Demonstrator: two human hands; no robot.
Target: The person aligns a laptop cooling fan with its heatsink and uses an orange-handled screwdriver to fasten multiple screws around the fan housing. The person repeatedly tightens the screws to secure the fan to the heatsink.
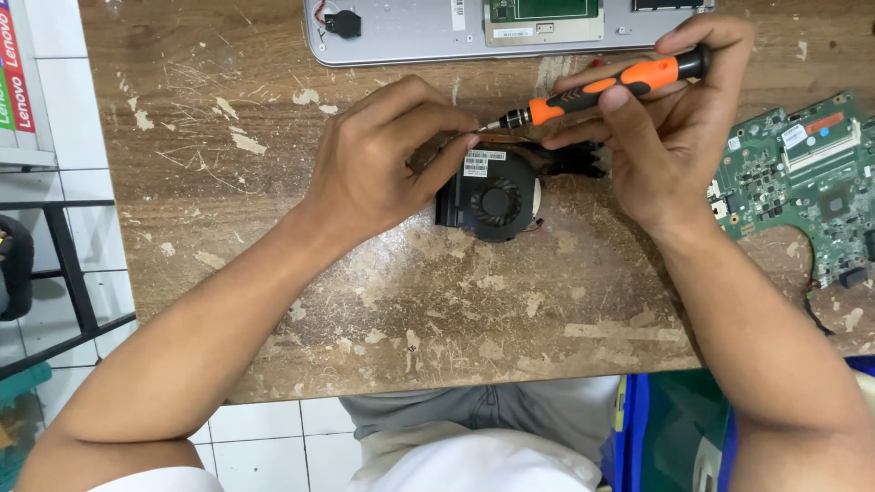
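Left hand (383, 155): fingers curled in, tips pinched together at the upper left edge of the black cooling fan (492, 196), right where the screwdriver tip lands. Looks like it's steadying the fan or pinching something small there; can't tell which, fingertips cover the spot.

Right hand (665, 137): closed around an orange-and-black screwdriver (602, 87). Thumb and fingers wrap the handle, index finger hooked over the butt end. Driver lies nearly horizontal, tilted slightly down to the left, metal tip touching or just beside the left fingertips, above the fan's label.

Fan: flat on the table between the two hands, round blade opening facing up, white sticker on its top left. Left hand overlaps its upper left corner; right hand is above and to the right of it, not on the fan body. A copper heat pipe and black bracket (570, 159) run off the fan to the right, under the right hand's fingers.

Surroundings:
- Worn wooden table (410, 301), surface chipped with pale patches.
- Silver laptop base (410, 36) at the far edge, opened, just beyond both hands, small round black part at its left.
- Green circuit board (802, 182) to the right of the right wrist, near but apart from the fan.
- White tiled floor (264, 428) below the table edge, dark metal frame (73, 282) at left.
- The person's lap in light clothing at bottom centre.
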